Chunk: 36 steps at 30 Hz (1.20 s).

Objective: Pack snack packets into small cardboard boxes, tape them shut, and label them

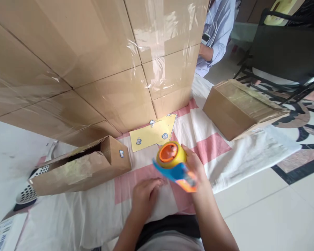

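Right hand (pixel 196 167) grips tape dispenser (pixel 174 162) at lower centre of frame, lifted off the cloth (pixel 225 167). Left hand (pixel 145 195) loosely curled, holding nothing, resting on cloth. Looks mid-taping; next move needs the dispenser lined up on open box (pixel 78 169), lower left.

open box (pixel 78 170) left of tape dispenser (pixel 174 164), big carton (pixel 94 59) behind

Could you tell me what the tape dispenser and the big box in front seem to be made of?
The tape dispenser in the right hand looks like glossy moulded plastic: bright orange, yellow and blue. The big box is matte brown cardboard, its seams covered by shiny clear tape.
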### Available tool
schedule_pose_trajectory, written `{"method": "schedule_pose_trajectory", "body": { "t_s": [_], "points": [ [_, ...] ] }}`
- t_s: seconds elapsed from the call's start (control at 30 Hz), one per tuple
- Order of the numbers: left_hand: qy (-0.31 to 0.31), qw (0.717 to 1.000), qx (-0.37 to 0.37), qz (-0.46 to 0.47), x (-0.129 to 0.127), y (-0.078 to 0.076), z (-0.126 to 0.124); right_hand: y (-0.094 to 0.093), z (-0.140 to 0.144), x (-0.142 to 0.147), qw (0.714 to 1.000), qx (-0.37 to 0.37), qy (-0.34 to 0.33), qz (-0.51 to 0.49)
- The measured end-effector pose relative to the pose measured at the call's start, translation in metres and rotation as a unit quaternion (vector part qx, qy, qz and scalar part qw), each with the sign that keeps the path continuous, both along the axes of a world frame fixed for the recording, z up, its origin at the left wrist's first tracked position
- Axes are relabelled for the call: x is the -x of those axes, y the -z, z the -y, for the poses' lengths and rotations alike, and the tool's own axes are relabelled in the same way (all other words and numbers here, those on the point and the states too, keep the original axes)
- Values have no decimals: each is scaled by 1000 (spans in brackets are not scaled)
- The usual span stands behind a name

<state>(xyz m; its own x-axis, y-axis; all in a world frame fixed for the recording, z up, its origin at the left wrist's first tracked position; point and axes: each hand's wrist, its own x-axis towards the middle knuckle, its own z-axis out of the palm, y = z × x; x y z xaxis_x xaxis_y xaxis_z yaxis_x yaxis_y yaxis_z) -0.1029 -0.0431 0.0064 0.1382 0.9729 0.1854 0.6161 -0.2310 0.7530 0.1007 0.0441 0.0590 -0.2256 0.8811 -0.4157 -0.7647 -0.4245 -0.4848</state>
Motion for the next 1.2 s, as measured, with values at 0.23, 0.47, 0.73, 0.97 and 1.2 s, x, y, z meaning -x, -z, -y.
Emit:
{"method": "schedule_pose_trajectory", "body": {
  "t_s": [0.23,0.47,0.73,0.97,1.2],
  "points": [
    [-133,982,106,79,31,-12,3,-37,-10,-40,912,-129,302,246],
    [-167,952,152,206,29,-19,-5,3,-51,-25,896,-200,105,381],
    [-141,933,179,279,40,-24,-5,18,-52,-50,764,-114,156,615],
    [-122,937,173,276,45,-35,1,-15,25,36,632,-433,25,642],
    [-124,953,141,240,57,-48,21,-20,42,101,651,-545,-85,522]
  ]
}}
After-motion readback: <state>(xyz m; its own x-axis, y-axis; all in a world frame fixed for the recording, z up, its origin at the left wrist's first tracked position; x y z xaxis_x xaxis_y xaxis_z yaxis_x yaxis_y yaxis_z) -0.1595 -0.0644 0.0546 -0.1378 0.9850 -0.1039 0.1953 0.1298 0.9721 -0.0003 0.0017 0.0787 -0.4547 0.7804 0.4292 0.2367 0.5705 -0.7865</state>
